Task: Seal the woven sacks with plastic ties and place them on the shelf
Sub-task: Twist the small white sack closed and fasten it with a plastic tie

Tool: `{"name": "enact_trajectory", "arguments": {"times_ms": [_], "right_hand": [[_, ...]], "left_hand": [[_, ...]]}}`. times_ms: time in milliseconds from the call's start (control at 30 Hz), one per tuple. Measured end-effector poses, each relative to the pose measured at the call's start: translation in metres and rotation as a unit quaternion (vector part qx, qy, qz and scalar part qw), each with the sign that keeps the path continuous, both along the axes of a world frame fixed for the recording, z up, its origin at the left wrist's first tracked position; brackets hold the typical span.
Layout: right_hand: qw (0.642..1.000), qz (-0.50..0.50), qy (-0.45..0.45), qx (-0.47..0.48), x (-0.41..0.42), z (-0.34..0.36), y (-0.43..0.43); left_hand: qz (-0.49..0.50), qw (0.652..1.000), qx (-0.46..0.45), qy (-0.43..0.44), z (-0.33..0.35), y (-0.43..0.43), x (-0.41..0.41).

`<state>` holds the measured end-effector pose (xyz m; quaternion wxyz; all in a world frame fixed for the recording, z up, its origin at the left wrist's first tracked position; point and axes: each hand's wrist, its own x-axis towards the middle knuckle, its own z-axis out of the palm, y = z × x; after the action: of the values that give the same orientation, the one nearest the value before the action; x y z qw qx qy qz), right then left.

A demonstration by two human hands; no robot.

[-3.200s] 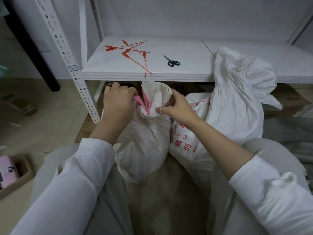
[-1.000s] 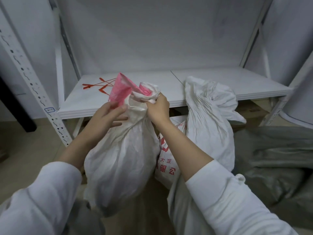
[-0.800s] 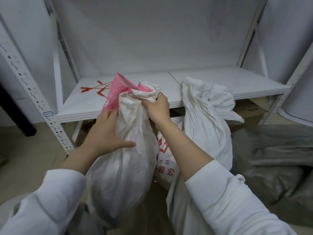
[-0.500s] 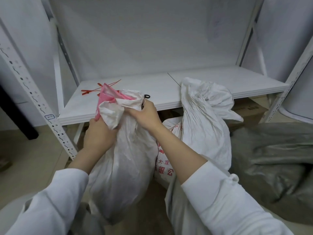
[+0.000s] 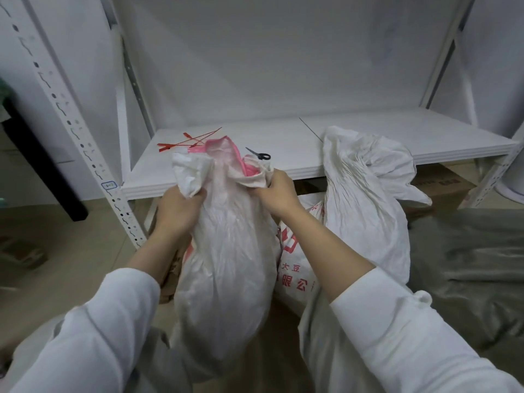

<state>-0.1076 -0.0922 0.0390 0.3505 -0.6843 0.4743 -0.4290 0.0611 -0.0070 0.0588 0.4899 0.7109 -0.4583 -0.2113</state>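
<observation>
A full white woven sack with a pink liner showing at its mouth stands between my knees, below the white shelf. My left hand grips the bunched left side of its mouth. On the right side of the mouth, my right hand grips the fabric. The mouth is spread apart between them. Several red plastic ties lie on the shelf's left part. A second white sack leans against the shelf edge at the right, and a third sack with red print lies behind my right forearm.
Small black scissors lie on the shelf just behind the sack's mouth. A perforated white upright stands at the left. Grey-green sheeting covers the floor at the right. A cardboard box sits under the shelf.
My hands have pulled the sack's mouth wider apart, my left hand shifting down to the left edge. The pink liner now shows in the middle and the scissors are uncovered.
</observation>
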Motion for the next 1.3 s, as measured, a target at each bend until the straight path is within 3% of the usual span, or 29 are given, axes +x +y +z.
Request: {"name": "enact_trajectory", "arguments": {"times_ms": [133,233,367,533,700,833,933,1067,1167,1300], "right_hand": [[0.989,-0.039,-0.134,0.041,0.005,0.0,0.0],[0.97,0.007,-0.232,0.069,0.011,0.004,0.004],[0.954,0.057,-0.283,0.084,0.02,0.002,0.007],[0.964,0.059,-0.247,0.075,0.028,-0.005,0.005],[0.977,-0.001,-0.189,0.095,0.027,-0.019,-0.005],[0.984,-0.014,-0.067,0.164,0.027,-0.031,-0.004],[0.973,0.038,0.024,0.226,0.03,-0.036,0.001],[0.969,0.127,0.047,0.206,0.032,-0.04,0.004],[0.979,0.098,0.017,0.175,0.035,-0.043,-0.001],[0.984,0.044,-0.087,0.149,0.041,-0.038,-0.007]], "left_hand": [[-0.039,0.997,0.012,0.061,0.002,0.003,0.011],[-0.034,0.997,0.068,0.016,-0.001,0.003,0.018],[-0.042,0.991,0.13,-0.002,-0.01,0.006,0.026],[-0.009,0.995,0.101,0.006,-0.023,0.008,0.032],[0.026,0.997,0.072,0.019,-0.033,0.009,0.038],[0.023,0.996,0.086,0.012,-0.044,0.012,0.042],[0.036,0.996,0.083,0.013,-0.057,0.016,0.049],[0.025,0.996,0.072,0.054,-0.066,0.013,0.056],[-0.009,0.996,0.063,0.068,-0.069,0.009,0.056],[-0.056,0.993,0.048,0.094,-0.071,0.007,0.058]]}}
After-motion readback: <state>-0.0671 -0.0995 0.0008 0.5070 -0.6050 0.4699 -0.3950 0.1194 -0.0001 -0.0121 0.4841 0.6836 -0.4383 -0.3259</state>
